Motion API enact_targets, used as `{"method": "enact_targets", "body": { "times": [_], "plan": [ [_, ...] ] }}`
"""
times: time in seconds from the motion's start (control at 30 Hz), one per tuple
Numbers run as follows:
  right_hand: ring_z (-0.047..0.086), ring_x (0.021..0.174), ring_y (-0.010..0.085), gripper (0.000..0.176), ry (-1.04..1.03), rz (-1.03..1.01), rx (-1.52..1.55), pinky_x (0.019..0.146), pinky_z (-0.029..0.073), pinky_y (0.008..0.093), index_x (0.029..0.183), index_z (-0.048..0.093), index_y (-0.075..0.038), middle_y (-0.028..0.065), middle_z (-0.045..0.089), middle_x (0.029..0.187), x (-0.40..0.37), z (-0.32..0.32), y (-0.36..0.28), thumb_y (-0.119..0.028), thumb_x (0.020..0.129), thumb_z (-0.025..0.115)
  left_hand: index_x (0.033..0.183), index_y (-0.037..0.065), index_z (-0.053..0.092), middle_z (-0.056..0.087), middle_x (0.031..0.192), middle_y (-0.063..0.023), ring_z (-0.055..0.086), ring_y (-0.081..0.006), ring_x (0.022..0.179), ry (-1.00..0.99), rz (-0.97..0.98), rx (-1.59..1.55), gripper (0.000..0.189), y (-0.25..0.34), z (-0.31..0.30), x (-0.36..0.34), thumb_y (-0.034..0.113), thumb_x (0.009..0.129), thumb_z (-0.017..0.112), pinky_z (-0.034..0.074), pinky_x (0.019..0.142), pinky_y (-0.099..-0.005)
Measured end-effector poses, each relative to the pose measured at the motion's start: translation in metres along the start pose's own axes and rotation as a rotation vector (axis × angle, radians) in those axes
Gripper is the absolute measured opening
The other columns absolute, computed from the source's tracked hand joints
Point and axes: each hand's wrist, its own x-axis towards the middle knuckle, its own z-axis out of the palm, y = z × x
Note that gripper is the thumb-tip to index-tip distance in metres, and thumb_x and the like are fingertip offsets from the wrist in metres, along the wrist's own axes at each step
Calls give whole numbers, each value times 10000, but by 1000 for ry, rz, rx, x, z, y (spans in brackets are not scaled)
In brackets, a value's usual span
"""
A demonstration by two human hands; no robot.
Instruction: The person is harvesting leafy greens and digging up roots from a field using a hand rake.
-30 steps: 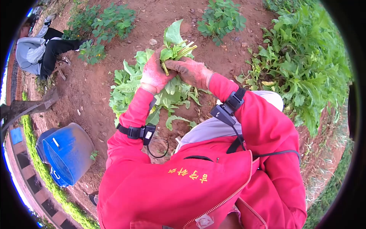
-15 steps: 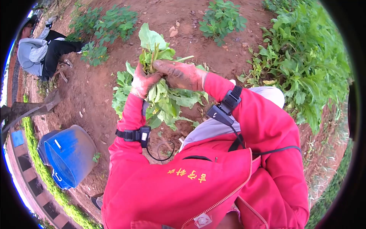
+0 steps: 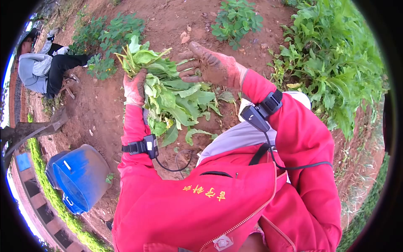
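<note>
A bunch of broad-leaved greens (image 3: 172, 96) is gripped near its cut stem ends by my left hand (image 3: 135, 87), which is closed around it. The stems point up and left, while the leaves spread right and down over the soil. My right hand (image 3: 216, 67) is apart from the bunch, just right of its upper leaves, with fingers spread and holding nothing. Both hands look soil-stained and appear to be in reddish gloves.
Tall leafy plants (image 3: 331, 63) grow on the right. Low bushy plants (image 3: 237, 21) stand at the top. A blue bucket (image 3: 82, 178) is at lower left, below a tree trunk (image 3: 37, 126). Another person (image 3: 37, 69) sits on a low stool at upper left.
My left hand has moved left with the greens, whose stems now tilt left. My right hand has let go of the stems, moved right and opened.
</note>
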Motion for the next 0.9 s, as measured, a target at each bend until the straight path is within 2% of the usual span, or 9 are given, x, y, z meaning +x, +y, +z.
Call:
{"method": "enact_targets", "body": {
  "times": [0.17,0.3,0.43,0.5,0.57,0.7,0.8,0.83,0.9],
  "plan": [
    [548,1021,232,547,145,-311,-93,921,444,368,1196,465,10,156,570,1080,-33,-29,-44,-454,908,430,1191,-5,470,577,1080,-88,570,-163,908,153,265,224,451,53,-75,8,5,771,634,464,784,-274],
    [542,1032,240,528,360,-492,-193,933,426,372,1217,445,19,160,548,1134,-82,-49,-86,-420,926,409,1203,-19,462,577,1092,-108,564,-173,936,220,382,527,501,88,-123,5,72,755,667,445,826,-284],
    [537,1034,241,524,461,-570,-392,926,421,366,1229,435,20,158,533,1164,-143,-74,-123,-409,931,402,1151,6,501,590,1071,-173,583,-294,963,250,387,1268,533,73,-148,9,249,714,686,442,841,-355],
    [535,1034,241,522,515,-590,-423,923,419,364,1235,431,21,156,525,1179,-174,-88,-132,-404,934,398,1134,57,495,565,1046,-213,539,-387,962,122,200,1530,469,60,-120,-1,194,709,637,442,819,-424],
    [525,1047,236,547,562,-600,-389,939,402,366,1264,402,31,162,518,1192,-206,-103,-136,-410,941,367,1131,79,490,530,1093,-187,514,-384,993,-8,236,1615,457,12,-120,-3,143,699,623,428,834,-446],
    [534,1024,232,552,724,-641,-390,929,409,362,1263,398,41,167,523,1181,-266,-109,-123,-407,942,365,1120,102,493,535,1078,-145,526,-338,973,-273,36,1693,481,-96,-109,-22,152,675,671,426,843,-423],
    [536,1020,233,558,850,-603,-404,923,416,357,1263,394,48,174,525,1175,-307,-124,-102,-408,942,364,1300,160,377,379,1340,-131,386,-326,1207,-480,-238,1812,819,-159,-101,-57,396,605,739,286,1010,-471],
    [537,1020,233,561,889,-587,-410,920,418,356,1263,392,50,176,526,1174,-321,-128,-94,-409,942,364,1356,188,313,291,1410,-114,297,-322,1278,-562,-505,1741,955,-179,-105,-59,493,560,744,211,1051,-485],
    [538,1018,231,565,927,-603,-376,914,423,348,1263,390,54,176,525,1175,-350,-130,-76,-410,942,364,1357,181,313,309,1397,-115,299,-331,1275,-448,-590,1700,955,-190,-96,-72,486,564,748,213,1052,-483]
  ]
}}
